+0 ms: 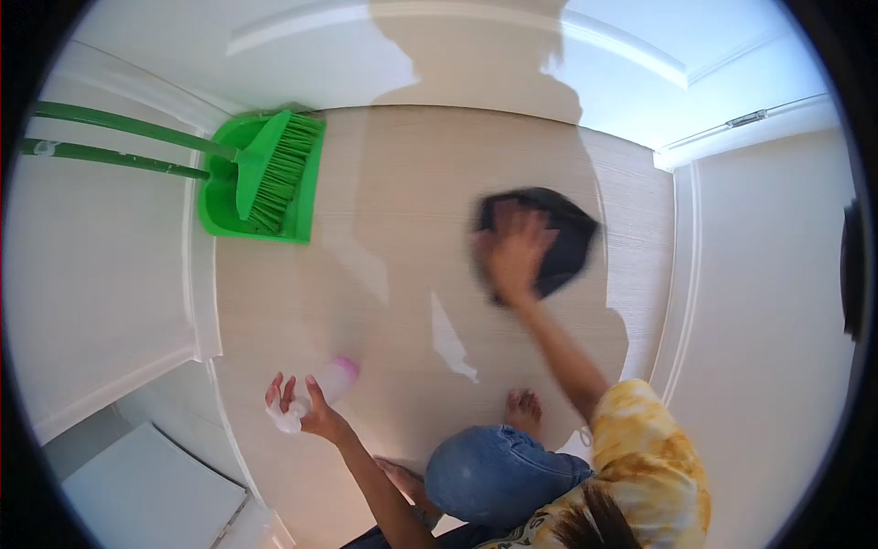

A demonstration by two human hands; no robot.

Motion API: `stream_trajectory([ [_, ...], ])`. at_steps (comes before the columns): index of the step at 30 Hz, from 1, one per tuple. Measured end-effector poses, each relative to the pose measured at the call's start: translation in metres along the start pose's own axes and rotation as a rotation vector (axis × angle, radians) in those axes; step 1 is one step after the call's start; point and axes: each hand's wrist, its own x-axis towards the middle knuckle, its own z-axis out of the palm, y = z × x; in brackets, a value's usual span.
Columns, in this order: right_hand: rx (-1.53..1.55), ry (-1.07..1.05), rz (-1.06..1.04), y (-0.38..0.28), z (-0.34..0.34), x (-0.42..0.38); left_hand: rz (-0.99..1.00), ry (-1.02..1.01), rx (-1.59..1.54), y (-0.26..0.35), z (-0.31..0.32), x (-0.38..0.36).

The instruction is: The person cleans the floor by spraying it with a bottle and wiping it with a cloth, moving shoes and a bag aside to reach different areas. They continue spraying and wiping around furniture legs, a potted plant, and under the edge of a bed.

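Right hand (pixel 514 252) is pressing flat, fingers spread, on a dark cloth (pixel 558 240) on the pale wood-look floor (pixel 402 183); it's blurred, so prob mid-wipe. Left hand (pixel 306 412) is curled around a small white spray bottle w/ pink end (pixel 327 389), held low nr the floor, well apart from the cloth. Person is crouching, denim knee (pixel 498 471) forward, bare foot (pixel 523 410) betw knee and cloth.

Risks, as I'm judging them:
- Shiny wet-looking streaks (pixel 453 343) are lying just ahead of the foot; a bare foot shifting onto them could slip.
- Weight is leaning on the wiping arm; cloth sliding on a slick patch could take the support away.
- Bottle is tilted in a loose-looking grip; could drop or dribble.
- Green broom (pixel 274 169) and dustpan (pixel 224 215) are sitting nr the wall, a wide sweep could knock them.
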Motion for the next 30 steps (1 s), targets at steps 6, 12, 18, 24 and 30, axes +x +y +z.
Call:
stream_trajectory([
  [6,0.703,-0.067,-0.759,-0.138,0.034,0.020,0.006,-0.111,-0.118,-0.012,0.019,0.020],
  [12,0.317,0.028,-0.263,0.172,0.011,0.151,-0.010,-0.093,-0.132,-0.030,0.007,0.034],
  [18,0.072,0.069,0.244,0.323,-0.005,-0.077,-0.105,-0.149,-0.117,-0.017,0.018,0.040],
  [24,-0.021,0.036,0.264,0.331,0.011,-0.221,-0.287,-0.378,0.011,-0.068,0.021,0.038],
  [30,-0.064,0.142,0.219,0.214,0.033,0.084,-0.267,-1.046,0.236,-0.003,0.069,0.005],
])
